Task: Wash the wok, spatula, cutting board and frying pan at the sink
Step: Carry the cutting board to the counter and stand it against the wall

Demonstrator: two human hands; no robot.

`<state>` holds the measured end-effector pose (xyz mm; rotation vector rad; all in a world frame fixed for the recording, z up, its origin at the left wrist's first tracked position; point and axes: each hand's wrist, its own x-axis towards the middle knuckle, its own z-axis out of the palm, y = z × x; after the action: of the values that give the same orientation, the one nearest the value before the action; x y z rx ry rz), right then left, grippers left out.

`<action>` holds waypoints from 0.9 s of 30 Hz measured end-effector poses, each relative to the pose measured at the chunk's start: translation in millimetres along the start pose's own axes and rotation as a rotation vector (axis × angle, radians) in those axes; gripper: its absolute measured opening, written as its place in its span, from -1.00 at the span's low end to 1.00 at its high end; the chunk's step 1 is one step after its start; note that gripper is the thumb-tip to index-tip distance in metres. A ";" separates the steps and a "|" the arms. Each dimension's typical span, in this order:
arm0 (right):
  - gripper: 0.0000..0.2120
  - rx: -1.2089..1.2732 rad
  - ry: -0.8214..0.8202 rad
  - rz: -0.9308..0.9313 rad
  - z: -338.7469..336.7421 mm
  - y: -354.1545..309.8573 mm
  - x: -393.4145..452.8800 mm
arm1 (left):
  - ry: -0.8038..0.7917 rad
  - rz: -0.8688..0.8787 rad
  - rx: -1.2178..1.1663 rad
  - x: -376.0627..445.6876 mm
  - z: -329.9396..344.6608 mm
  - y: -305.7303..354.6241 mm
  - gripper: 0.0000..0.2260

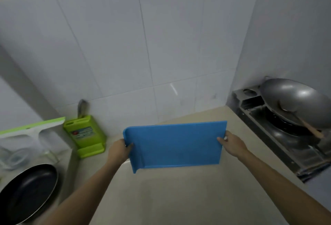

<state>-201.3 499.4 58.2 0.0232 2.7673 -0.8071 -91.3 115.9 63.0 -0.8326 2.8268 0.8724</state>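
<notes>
1. a kitchen corner: white tiled walls meet at the right, with grey grout lines and a pale strip along the top.
2. a beige counter fills the lower middle and runs back to the wall; its surface looks matt and slightly mottled.
3. both hands hold a blue board above the counter, tilted with its face toward the camera; its left end curls up into a lip.
4. the left hand grips the board's left end, thumb on the front face, fingers hidden behind.
5. the right hand grips the right edge, thumb on the front, fingers wrapped behind. the hands are well apart, one at each end.
6. at the right, a grey wok sits tilted on a dark metal stove set against the side wall.
7. a spatula lies in the wok, its wooden handle sticking out over the near rim.
8. at lower left, a black pan with a pale rim sits lower than the counter; what it rests on is blurred.
9. a green knife block stands on the counter near the back wall, left of the board, with a grey handle rising from it.
10. further left, a green and white rack stands over some clear items too blurred to name.
</notes>
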 end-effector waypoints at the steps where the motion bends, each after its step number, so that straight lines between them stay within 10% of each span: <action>1: -0.63 0.033 -0.036 0.019 12.2 -7.9 5.3 | 0.036 -0.027 0.006 1.3 -1.4 -5.4 -0.73; 16: -0.81 0.709 -0.173 0.387 91.8 -121.7 120.5 | 0.090 -0.152 -0.027 111.9 -2.8 -43.0 -0.78; 27: -0.30 0.912 -0.143 0.375 103.2 -168.3 246.3 | 0.282 -0.150 -0.107 183.1 24.9 -24.5 -0.86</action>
<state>-429.0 288.5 1.3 0.5946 1.9440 -1.7585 -236.7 24.8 -9.8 -1.2563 2.9185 0.9592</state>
